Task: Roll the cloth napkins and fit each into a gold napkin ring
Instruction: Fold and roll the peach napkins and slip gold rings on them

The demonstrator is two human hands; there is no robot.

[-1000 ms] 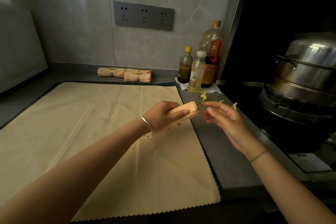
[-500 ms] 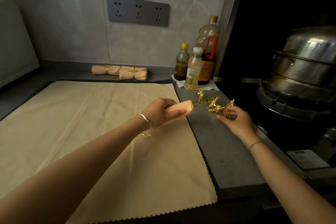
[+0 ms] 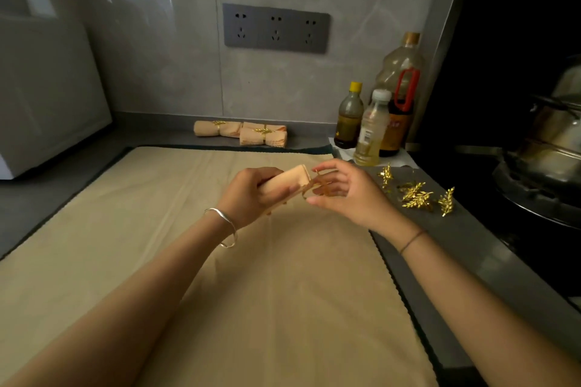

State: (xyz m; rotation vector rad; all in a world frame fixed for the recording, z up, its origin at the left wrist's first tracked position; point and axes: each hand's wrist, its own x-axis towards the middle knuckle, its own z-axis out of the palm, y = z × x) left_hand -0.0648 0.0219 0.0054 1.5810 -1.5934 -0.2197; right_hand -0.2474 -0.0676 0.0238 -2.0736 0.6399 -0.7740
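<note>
Wrapped round the rolled napkin (image 3: 290, 177), the left hand (image 3: 251, 198) is holding it above the tan mat (image 3: 251, 308), long axis pointing right and away. Facing that free end, the right hand (image 3: 349, 198) is pinching a blurred gold napkin ring (image 3: 314, 187), touching or just beside it.

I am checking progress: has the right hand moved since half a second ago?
Yes. The right hand left the loose gold rings on the counter and went leftward to the end of the rolled napkin, holding a gold ring.
</note>
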